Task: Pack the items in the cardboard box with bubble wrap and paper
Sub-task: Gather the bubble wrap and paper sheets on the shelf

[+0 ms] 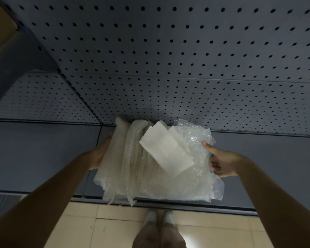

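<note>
A stack of bubble wrap (150, 167) sat in the middle of the frame, lying on a grey shelf (43, 154) below a pegboard wall (168, 51). Folded white paper (166, 151) lay on top of the stack, tilted toward the right. The left hand (98, 154) pressed against the left side of the stack; its fingers were hidden behind the wrap, so I could not tell how they were set. The right hand (222, 161) gripped the right side, its thumb lying on top of the wrap and its other fingers curled under the edge. The lower edge of the stack hung a little past the front rim of the shelf. A piece of cardboard (2, 27) showed in the upper left of the frame. At the bottom, two pale shoes (159, 217) stood on a tan tiled floor (97, 230).
</note>
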Available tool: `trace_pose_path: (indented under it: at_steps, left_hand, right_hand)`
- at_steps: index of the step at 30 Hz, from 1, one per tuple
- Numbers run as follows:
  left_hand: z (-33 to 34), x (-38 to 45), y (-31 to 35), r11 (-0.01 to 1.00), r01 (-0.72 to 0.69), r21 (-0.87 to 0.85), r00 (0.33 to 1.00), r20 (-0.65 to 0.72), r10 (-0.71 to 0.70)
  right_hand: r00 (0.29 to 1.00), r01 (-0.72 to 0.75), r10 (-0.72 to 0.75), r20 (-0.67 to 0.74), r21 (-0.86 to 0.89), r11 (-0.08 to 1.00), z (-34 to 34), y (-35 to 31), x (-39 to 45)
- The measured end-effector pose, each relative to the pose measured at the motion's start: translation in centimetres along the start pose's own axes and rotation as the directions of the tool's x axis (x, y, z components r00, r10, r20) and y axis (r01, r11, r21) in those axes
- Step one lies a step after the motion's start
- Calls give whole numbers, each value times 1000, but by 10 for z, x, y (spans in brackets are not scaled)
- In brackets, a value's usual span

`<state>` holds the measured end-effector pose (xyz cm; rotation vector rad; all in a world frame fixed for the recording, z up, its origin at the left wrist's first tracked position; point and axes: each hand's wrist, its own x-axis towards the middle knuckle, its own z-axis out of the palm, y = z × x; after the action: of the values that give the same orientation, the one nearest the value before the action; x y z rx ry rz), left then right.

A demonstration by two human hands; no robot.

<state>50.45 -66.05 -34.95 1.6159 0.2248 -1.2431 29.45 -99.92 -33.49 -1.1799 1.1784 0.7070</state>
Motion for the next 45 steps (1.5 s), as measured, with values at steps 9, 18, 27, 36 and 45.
trace_pose_path:
  at_steps: [9,18,27,36,45]
  left_hand:
    - [-12,-12,-1,992,102,-73,991,92,-95]
    - [-5,-21,12,971,74,226,989,108,-101]
    - [15,-34,15,927,103,360,991,45,-127]
    - [38,-44,14,940,101,327,995,-47,-90]
    - [72,-42,16,964,94,248,993,-99,-71]
  right_hand:
    - [1000,31,-31,-4,-39,999,12,0,-4]
    - [998,46,-41,42,-107,993,19,-4,-11]
    - [985,74,-55,161,-119,990,17,-5,-31]
    - [994,107,-100,42,-229,967,29,-3,-42]
    - [979,91,-120,-165,-172,981,16,12,-54]
